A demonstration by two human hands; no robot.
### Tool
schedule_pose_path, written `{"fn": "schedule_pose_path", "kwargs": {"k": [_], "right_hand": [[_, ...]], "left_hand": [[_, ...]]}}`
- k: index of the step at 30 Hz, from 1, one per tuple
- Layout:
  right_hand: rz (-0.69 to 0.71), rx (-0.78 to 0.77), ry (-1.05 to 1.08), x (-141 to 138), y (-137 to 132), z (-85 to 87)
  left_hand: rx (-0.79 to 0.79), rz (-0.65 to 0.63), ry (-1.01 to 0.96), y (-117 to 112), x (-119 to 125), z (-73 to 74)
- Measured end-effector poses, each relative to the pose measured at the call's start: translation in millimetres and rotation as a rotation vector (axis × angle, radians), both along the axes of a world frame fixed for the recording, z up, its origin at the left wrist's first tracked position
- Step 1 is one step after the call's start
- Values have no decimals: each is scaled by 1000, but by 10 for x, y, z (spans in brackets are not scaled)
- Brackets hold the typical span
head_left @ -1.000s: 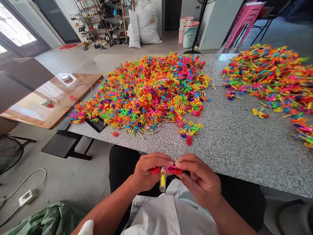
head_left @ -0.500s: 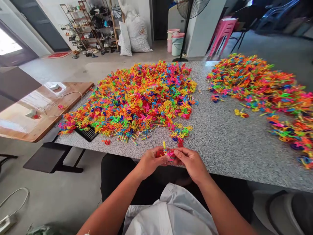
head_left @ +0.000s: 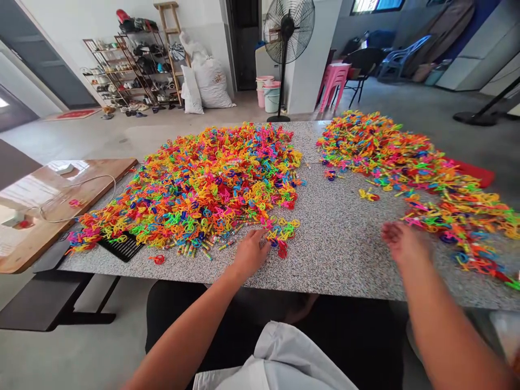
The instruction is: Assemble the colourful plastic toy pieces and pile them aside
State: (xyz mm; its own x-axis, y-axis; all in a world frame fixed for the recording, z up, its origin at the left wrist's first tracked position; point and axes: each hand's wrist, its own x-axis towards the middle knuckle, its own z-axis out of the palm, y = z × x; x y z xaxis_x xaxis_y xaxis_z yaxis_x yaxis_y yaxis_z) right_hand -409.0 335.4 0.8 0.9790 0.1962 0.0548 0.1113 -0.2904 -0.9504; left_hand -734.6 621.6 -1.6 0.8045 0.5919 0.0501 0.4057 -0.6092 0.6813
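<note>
My left hand (head_left: pixel 251 254) reaches over the near edge of the large left pile of colourful plastic pieces (head_left: pixel 219 179). Its thumb stands apart from the fingers, and the fingertips are at a small cluster of looped pieces (head_left: pixel 286 230); nothing shows gripped. Short printed tubes (head_left: pixel 190 249) lie along that pile's front edge. Further right, my right hand (head_left: pixel 400 241) is slightly blurred above the tabletop, beside the right pile of pieces with tubes (head_left: pixel 430 179). Its fingers are loosely bent and apart, with nothing visible in them.
The speckled stone table (head_left: pixel 325 244) carries both piles. A black slotted tray (head_left: pixel 124 248) sticks out at the left, close to a red piece (head_left: pixel 157 260). A wooden board (head_left: pixel 52 189) with a cable adjoins the left side. A yellow piece (head_left: pixel 368 194) lies between the piles.
My hands were together at the table edge, holding a yellow-tipped piece with red and pink parts. They have separated: left forward to the left pile, right toward the right pile. The view has shifted.
</note>
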Motion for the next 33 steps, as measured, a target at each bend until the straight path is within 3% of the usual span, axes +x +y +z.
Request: {"fn": "schedule_pose_path", "kwargs": {"k": [1, 4, 6, 8, 12, 17, 20, 22, 25, 28, 33], "right_hand": [[10, 13, 78, -157, 180, -31], [233, -67, 161, -693, 803, -129], [451, -237, -63, -984, 1165, -157], [543, -388, -307, -1198, 1422, -138], [559, -491, -573, -1549, 1736, -32], [1053, -449, -695, -2071, 2194, 61], [1203, -535, -711, -2356, 2510, 74], [1255, -619, -740, -2504, 2686, 65], [1253, -713, -758, -2637, 2845, 32], [1184, -674, -656, -2655, 2819, 0], [1114, -176, -191, -2639, 2354, -23]], "left_hand": [[59, -18, 36, -40, 94, 8], [177, -27, 154, -126, 291, 10], [203, -17, 194, -137, 322, -13], [175, 2, 196, -116, 266, -46], [62, 69, 99, -44, -69, -116], [-89, 327, -82, 42, -700, -160], [-276, 477, -154, 100, -1080, -136], [-464, 511, -200, 133, -1277, -97], [-715, 504, -295, 162, -1438, -11], [-846, 546, -415, 161, -1452, 81], [-1048, 589, -599, 119, -1297, 166]]}}
